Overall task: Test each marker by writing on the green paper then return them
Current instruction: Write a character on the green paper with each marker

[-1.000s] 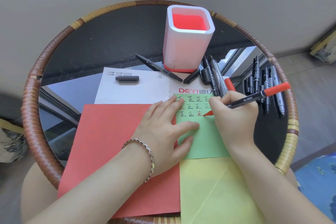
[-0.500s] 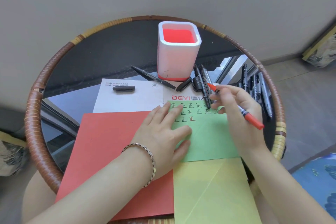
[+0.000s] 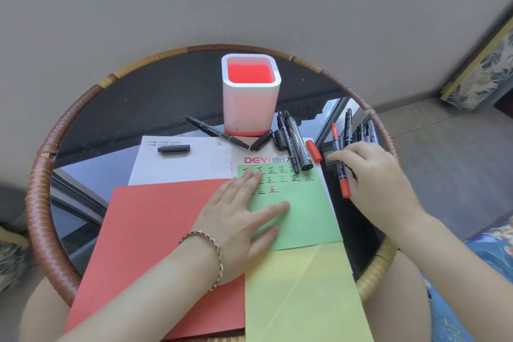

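- The left hand (image 3: 244,214) lies open and flat, palm down, on the square green paper sheet (image 3: 302,211), its fingers spread over the sheet's left edge and its fingertips covering the first written characters.
- The right hand (image 3: 372,175) is closed around a slim black marker with red ends (image 3: 339,158), gripping it at mid-barrel to the right of the green paper, above the dark glass of the round rattan-rimmed table (image 3: 41,203).
- The marker's long axis runs nearly straight away from the person: the uncapped red tip points toward the far edge, the red rear end toward the person.
- A loose red cap (image 3: 313,150) lies just left of it, beside a thick grey-and-black marker (image 3: 297,144).
- Rows of black characters and one red character (image 3: 273,189) show on the green paper.
- More black markers (image 3: 358,130) lie in a cluster beyond the right hand.
- A white square pen holder with a red inside (image 3: 250,94) stands upright at the far middle.
- Red card (image 3: 155,230) and yellow paper (image 3: 299,294) lie nearer the person.
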The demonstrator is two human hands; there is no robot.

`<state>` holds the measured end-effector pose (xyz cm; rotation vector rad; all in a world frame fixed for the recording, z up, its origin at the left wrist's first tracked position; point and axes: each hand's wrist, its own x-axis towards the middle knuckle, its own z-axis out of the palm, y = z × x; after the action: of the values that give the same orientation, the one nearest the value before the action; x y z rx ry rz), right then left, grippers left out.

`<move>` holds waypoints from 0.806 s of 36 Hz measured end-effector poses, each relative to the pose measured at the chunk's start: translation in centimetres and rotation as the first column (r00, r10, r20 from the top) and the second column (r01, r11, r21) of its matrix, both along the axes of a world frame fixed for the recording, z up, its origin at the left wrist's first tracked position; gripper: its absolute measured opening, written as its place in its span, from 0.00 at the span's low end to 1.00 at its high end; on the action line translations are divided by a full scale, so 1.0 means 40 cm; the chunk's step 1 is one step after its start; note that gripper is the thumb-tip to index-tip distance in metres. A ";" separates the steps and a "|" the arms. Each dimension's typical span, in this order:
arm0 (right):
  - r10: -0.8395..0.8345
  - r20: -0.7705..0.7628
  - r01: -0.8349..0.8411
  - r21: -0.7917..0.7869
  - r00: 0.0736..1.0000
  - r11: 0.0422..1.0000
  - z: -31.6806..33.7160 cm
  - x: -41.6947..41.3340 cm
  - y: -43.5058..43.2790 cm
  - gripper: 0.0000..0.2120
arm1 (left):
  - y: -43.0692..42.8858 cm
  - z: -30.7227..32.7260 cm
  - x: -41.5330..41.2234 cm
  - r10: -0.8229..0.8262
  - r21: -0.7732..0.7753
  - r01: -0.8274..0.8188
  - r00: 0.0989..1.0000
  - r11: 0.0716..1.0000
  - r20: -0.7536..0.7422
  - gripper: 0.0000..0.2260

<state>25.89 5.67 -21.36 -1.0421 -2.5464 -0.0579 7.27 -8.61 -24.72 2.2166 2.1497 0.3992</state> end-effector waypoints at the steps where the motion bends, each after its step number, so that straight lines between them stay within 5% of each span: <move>1: 0.009 0.028 -0.009 0.014 1.000 1.000 -0.005 -0.008 0.007 0.17 | -0.001 0.001 0.000 0.004 -0.007 -0.004 1.000 1.000 -0.006 0.17; 12: -0.134 -0.096 0.131 -0.039 0.986 0.991 0.010 -0.002 0.075 0.13 | -0.003 0.011 0.000 -0.003 -0.035 0.003 1.000 0.999 0.014 0.17; 22: -0.241 0.107 0.257 -0.179 0.965 0.950 0.032 -0.029 0.164 0.12 | -0.005 0.017 0.003 0.006 -0.042 -0.005 0.999 0.999 0.032 0.17; 29: -0.375 0.071 0.376 -0.343 0.924 0.861 0.037 -0.072 0.158 0.17 | -0.003 0.015 0.002 0.003 -0.040 -0.001 0.998 0.999 0.055 0.17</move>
<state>23.02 11.99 -19.90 -1.6679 -2.3641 0.3036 7.36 -8.72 -24.13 2.1561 2.1137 0.4083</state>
